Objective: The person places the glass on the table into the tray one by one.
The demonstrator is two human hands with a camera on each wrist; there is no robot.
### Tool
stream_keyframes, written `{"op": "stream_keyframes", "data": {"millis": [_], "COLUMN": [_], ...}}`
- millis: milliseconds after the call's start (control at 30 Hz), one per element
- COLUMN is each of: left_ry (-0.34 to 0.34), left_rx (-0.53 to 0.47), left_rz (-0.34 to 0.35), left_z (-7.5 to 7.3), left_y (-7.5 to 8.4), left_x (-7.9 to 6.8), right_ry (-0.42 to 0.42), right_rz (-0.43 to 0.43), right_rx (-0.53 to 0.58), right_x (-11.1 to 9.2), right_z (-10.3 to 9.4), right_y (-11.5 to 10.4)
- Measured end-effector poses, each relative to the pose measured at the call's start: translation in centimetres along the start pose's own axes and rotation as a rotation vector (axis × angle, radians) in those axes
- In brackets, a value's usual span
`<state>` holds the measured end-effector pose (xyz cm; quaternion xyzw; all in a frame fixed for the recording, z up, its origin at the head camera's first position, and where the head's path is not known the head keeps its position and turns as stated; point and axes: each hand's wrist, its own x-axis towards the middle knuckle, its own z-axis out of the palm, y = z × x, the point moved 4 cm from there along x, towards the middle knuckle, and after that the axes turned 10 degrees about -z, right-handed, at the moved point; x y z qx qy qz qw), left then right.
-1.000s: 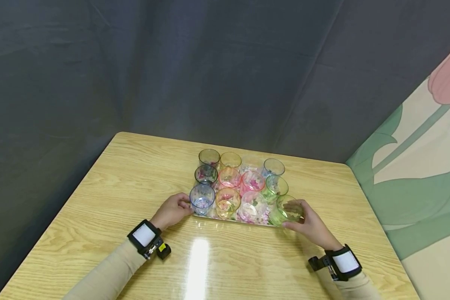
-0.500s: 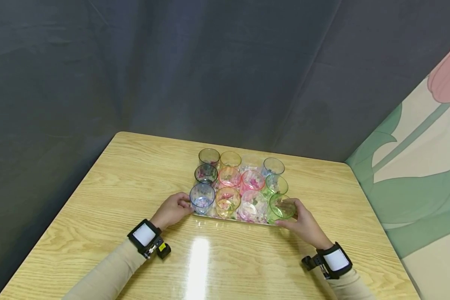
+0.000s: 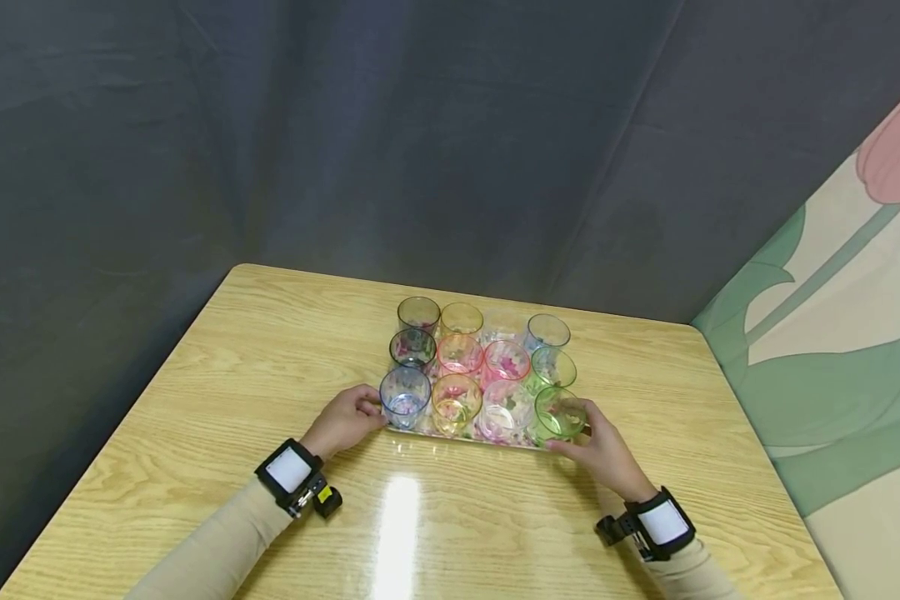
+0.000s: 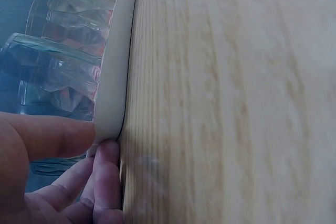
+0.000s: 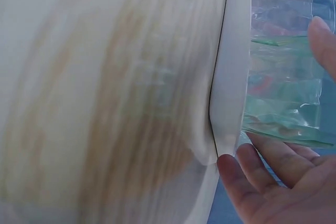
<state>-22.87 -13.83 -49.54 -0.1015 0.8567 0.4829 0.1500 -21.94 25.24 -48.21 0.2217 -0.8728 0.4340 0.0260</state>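
A flowered tray (image 3: pixel 468 441) with a pale rim bears rows of tinted, see-through glasses. My left hand (image 3: pixel 347 419) holds the tray's front left corner, beside a blue glass (image 3: pixel 405 396). In the left wrist view, the thumb rests on the rim (image 4: pixel 113 72) and the fingers curl below it. At the front right corner, my right hand (image 3: pixel 602 450) grips a green glass (image 3: pixel 558 414), which stands upright over the tray. The right wrist view has the thumb on one side of the green glass (image 5: pixel 286 93) and the fingers on the other, fingertips close to the tray's corner.
Yellow (image 3: pixel 456 404), clear (image 3: pixel 504 412), pink (image 3: pixel 506 362) and dark (image 3: pixel 412 350) glasses crowd the tray. The wooden table (image 3: pixel 270 350) ends at a dark curtain (image 3: pixel 450 150). A tulip-patterned cloth (image 3: pixel 847 400) hangs at the right.
My right hand has moved left with the green glass, bringing it from the tray's right edge in beside the clear glass. My left hand has stayed at its corner.
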Motion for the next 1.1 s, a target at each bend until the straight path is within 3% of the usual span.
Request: {"op": "stream_keyframes", "data": {"millis": [767,933,1100], "left_ry": [-0.013,-0.015,-0.065], "left_rx": [-0.006,-0.020,-0.012], "left_rz": [-0.001,0.014,0.013], "left_z": [-0.2,-0.2,-0.6], "left_y": [-0.1,-0.2,-0.3], "left_x": [-0.3,-0.3,-0.3], "right_ry": [-0.015,-0.009,0.046], "right_rz": [0.039,0.061,0.008], "right_rx": [-0.018,-0.028,-0.027], "right_x": [0.0,-0.3,-0.1], "right_z": [0.3,-0.4,-2.0], "right_y": [-0.2,-0.4,-1.3]}}
